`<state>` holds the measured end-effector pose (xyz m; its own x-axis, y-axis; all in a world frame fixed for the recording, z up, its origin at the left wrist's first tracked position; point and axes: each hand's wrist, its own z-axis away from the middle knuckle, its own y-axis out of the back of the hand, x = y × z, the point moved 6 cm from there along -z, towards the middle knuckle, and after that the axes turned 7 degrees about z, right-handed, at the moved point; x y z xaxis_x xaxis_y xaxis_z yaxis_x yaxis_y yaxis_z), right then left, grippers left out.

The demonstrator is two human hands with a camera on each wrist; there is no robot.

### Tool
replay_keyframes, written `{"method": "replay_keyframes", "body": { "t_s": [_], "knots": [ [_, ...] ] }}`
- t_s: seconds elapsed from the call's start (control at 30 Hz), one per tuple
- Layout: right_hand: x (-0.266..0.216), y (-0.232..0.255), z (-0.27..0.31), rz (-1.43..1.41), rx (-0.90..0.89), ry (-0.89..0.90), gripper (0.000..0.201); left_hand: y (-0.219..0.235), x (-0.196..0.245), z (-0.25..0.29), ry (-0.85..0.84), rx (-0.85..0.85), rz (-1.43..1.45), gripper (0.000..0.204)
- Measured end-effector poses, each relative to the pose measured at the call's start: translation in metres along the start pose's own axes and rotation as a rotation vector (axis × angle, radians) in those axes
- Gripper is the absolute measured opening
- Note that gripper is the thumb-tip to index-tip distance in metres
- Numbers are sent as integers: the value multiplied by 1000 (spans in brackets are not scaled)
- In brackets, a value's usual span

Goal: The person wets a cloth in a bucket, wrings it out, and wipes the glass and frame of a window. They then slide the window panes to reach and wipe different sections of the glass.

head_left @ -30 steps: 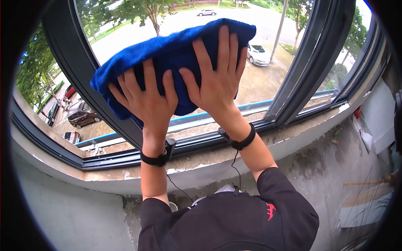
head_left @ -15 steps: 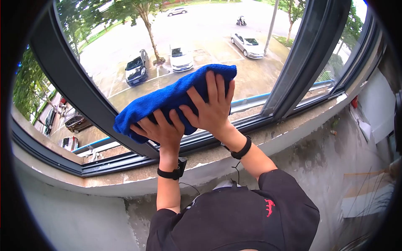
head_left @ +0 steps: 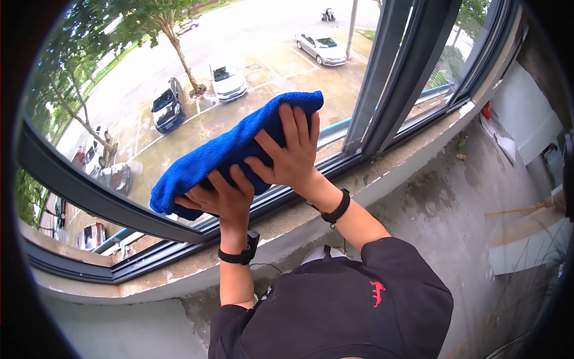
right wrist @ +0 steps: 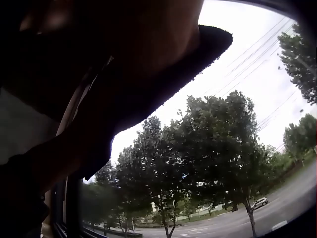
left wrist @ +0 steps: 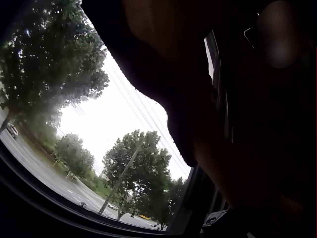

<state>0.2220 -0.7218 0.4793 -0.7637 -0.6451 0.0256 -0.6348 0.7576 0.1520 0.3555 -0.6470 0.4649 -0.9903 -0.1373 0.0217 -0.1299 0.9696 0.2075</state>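
Both hands lie against a blue cloth [head_left: 236, 140] that spans a large window pane [head_left: 263, 75] in the head view. My left hand [head_left: 226, 197] rests on the cloth's lower left part, fingers spread. The right hand [head_left: 293, 152] presses higher up, towards the cloth's right end, with extended fingers. The two thumbs point towards each other. In the right wrist view the cloth [right wrist: 213, 44] shows as a dark edge along the glass. The left wrist view has the left hand [left wrist: 163, 29] in deep shadow, its fingertips hidden.
A dark window frame post [head_left: 113, 200] runs along the left, and another post [head_left: 412, 72] stands right of the pane. Below lies a rough sill [head_left: 371, 173] with peeling paint. Outside are parked cars, including a white car [head_left: 228, 82], and a tree [head_left: 179, 54].
Both hands have brought the cloth down the pane from near its top, then slightly further left in view. The head view has turned, uncovering more parked cars outside.
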Motion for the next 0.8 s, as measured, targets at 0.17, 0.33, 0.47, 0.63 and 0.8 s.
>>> {"method": "replay_keyframes", "body": {
  "t_s": [0.17, 0.33, 0.47, 0.63, 0.8],
  "knots": [
    [37, 4, 15, 7, -8, -28, 53, -16, 37, 2, -16, -42, 26, 54],
    [83, 11, 30, 19, -25, -74, 52, -33, 84, 2, -51, -67, 51, 50],
    [139, 20, 43, 30, -8, -111, 52, -54, 134, 7, -100, -69, 83, 43],
    [174, 19, 73, 14, -69, -92, 52, -73, 182, 12, -123, -108, 172, 29],
    [190, 19, 113, -7, -136, -161, 60, -86, 202, 38, -161, -150, 160, 22]
  ]
}}
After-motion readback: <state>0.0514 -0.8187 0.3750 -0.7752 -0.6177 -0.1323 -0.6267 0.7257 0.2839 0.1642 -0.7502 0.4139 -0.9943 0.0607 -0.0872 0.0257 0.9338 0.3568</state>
